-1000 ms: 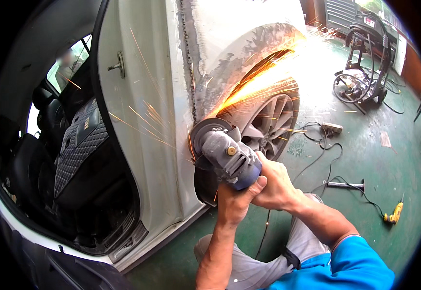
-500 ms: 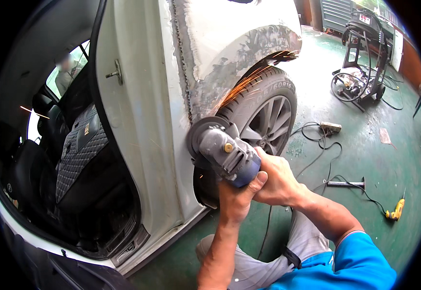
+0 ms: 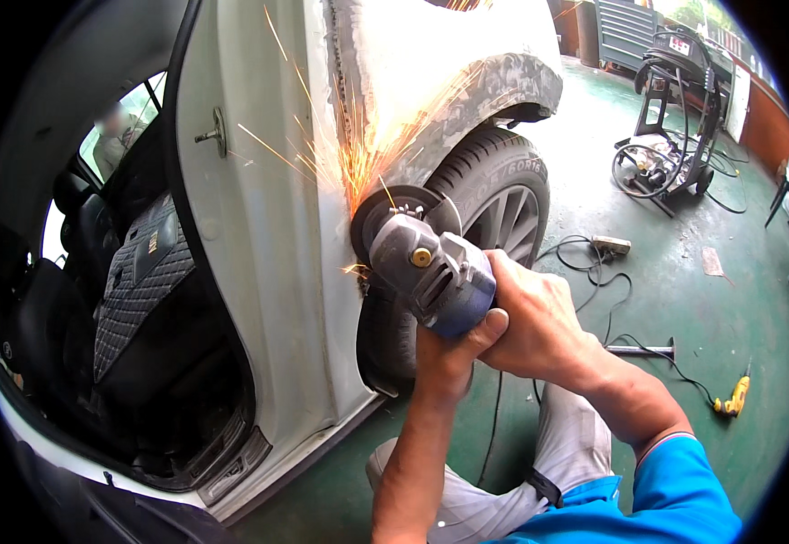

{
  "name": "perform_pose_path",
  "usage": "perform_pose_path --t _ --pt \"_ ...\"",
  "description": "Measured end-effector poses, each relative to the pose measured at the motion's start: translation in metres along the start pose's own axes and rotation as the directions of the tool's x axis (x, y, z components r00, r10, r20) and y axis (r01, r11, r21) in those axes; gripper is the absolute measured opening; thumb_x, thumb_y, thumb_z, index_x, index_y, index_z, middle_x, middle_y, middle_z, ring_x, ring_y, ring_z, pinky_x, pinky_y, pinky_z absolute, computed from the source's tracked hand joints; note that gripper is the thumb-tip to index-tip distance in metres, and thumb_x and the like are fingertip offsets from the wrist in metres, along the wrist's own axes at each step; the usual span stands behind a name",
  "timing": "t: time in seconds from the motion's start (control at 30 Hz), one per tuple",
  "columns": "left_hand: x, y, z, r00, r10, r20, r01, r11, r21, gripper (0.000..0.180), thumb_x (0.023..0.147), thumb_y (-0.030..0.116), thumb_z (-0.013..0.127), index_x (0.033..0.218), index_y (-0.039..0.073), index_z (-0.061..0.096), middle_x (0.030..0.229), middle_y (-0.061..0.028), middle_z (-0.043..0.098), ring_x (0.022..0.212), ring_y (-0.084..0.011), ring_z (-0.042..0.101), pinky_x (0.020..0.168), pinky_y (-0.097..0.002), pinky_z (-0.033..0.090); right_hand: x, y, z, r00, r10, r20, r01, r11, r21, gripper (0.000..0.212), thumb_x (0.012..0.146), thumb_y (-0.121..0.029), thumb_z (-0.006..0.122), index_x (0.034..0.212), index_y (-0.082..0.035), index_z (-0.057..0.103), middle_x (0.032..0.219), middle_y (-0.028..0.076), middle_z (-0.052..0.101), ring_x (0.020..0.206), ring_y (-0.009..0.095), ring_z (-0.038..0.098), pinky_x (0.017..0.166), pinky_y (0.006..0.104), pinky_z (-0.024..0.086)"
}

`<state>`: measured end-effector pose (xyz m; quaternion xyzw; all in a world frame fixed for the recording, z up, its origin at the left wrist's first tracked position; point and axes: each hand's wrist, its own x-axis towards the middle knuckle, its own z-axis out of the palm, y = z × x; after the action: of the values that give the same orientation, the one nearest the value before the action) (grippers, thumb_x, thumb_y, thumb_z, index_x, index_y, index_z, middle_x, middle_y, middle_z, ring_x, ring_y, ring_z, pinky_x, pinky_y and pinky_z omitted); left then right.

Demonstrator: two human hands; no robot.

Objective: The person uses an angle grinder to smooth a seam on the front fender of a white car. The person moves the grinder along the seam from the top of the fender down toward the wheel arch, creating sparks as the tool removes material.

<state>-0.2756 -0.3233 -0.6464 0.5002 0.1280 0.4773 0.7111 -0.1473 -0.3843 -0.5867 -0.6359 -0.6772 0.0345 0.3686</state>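
An angle grinder [image 3: 430, 272], grey at the head and blue on the body, is held between both my hands. Its dark disc [image 3: 383, 218] meets the seam on the white car's rear panel [image 3: 403, 136], beside the wheel arch. Orange sparks [image 3: 363, 168] fan upward from there over the panel. My left hand [image 3: 453, 354] grips the grinder from below, thumb pointing right. Around its rear end, on the right, closes my right hand [image 3: 539, 317]. Behind the tool stands the rear wheel [image 3: 503, 213], partly covered by the grinder and my hands.
The car's door opening [image 3: 222, 363] lies left, showing a quilted seat cover [image 3: 145, 272]. On the green floor are cables, a power strip [image 3: 612, 245], a metal bar [image 3: 639, 350] and a yellow power tool [image 3: 732, 399]. A wheeled machine [image 3: 675, 118] stands far right. Someone [image 3: 118, 140] appears through the car window.
The disc has tilted and shifted slightly upward on the seam. Sparks that streamed to the upper right over the tyre now spray upward across the panel. Both hands keep their hold.
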Motion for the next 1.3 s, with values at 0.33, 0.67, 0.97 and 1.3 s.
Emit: perform_pose_path --t 0.33,0.67,0.97,1.3 --pt "0.005 0.006 0.008 1.0 -0.017 0.008 0.017 0.996 -0.087 0.061 0.082 0.016 0.088 0.133 0.003 0.059 0.123 -0.0055 0.064 0.115 -0.0159 0.061 0.104 -0.0332 0.046 0.004 -0.003 -0.008 1.0 0.001 -0.015 -0.002 0.998 -0.068 0.054 0.07 -0.017 0.074 0.116 -0.001 0.051 0.091 0.021 0.067 0.087 0.044 0.068 0.072 0.0504 0.052" --pt "0.006 0.018 0.015 1.0 -0.024 0.007 0.024 0.996 -0.084 0.061 0.083 0.019 0.088 0.133 0.001 0.059 0.124 -0.0062 0.064 0.114 -0.0165 0.062 0.103 -0.0335 0.047 0.006 -0.011 -0.016 1.0 0.018 0.01 -0.017 0.998 -0.059 0.047 0.07 -0.015 0.073 0.109 0.001 0.051 0.095 0.023 0.067 0.087 0.044 0.069 0.072 0.0512 0.054" --pt "-0.044 -0.027 -0.015 0.992 -0.117 -0.053 0.123 0.984 0.132 0.05 0.088 0.027 0.086 0.123 0.0 0.065 0.115 -0.0054 0.067 0.105 -0.0148 0.062 0.097 -0.0307 0.048 -0.049 0.021 0.046 0.995 0.091 0.046 -0.098 0.98 0.171 0.047 0.071 -0.016 0.072 0.11 0.0 0.051 0.093 0.021 0.067 0.088 0.045 0.068 0.072 0.0515 0.053" --pt "-0.038 -0.005 -0.025 0.997 -0.062 -0.049 0.073 0.96 0.269 0.043 0.089 0.023 0.085 0.12 0.0 0.066 0.112 -0.0059 0.068 0.103 -0.0144 0.063 0.095 -0.0306 0.05 -0.038 0.022 0.074 0.998 0.054 -0.045 -0.037 0.95 0.311 0.047 0.073 -0.018 0.073 0.111 0.0 0.051 0.087 0.023 0.068 0.084 0.046 0.068 0.07 0.052 0.053"
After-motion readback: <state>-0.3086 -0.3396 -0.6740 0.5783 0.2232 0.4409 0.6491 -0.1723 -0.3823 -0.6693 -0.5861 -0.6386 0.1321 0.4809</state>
